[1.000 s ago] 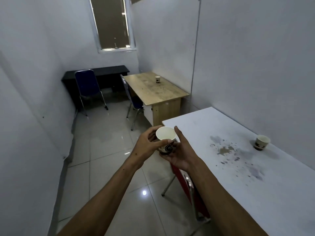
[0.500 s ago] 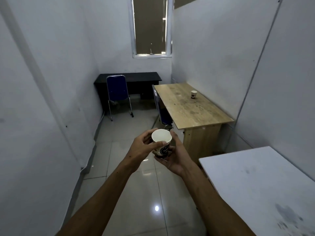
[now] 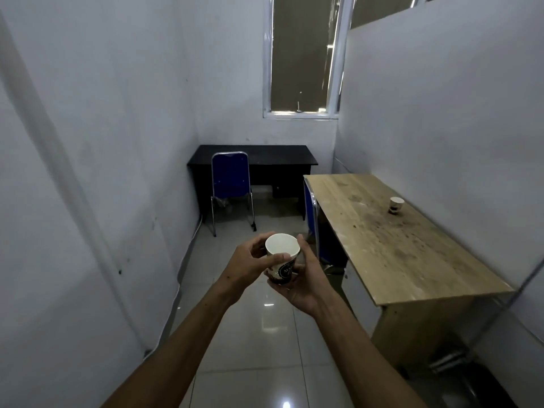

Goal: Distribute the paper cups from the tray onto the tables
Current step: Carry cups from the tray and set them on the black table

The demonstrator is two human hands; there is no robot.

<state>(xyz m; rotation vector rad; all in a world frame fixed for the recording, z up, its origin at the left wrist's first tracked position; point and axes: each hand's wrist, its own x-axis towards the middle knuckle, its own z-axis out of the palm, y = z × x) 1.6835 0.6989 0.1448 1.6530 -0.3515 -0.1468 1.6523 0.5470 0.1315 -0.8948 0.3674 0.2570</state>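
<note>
While both forearms reached forward over the glossy tiled floor [image 3: 247, 343], the two hands met at mid-frame around a single paper cup [image 3: 282, 257]. The left hand [image 3: 250, 265] came in from the left, its thumb laid across the cup's near wall below the rim and its fingers curled round the far left side. The right hand [image 3: 306, 281] cradled the cup from below and from the right, palm turned up, thumb raised beside the rim, fingers wrapped under the dark printed base. The cup was held upright in the air, mouth open toward the camera, its white interior visible; it touched no table.

To the right stood a wooden table [image 3: 397, 251] against the right-hand wall, its top stained and speckled. A second paper cup [image 3: 396, 205] stood upright on that top, near the wall and toward the far end. A blue chair [image 3: 312, 219] was tucked against the table's left edge, only partly visible.

Farther back, a black desk [image 3: 265, 156] stood against the end wall, with another blue chair [image 3: 231, 179] in front of it, its back toward the viewer. Above the desk was a white-framed window [image 3: 303, 54].
</note>
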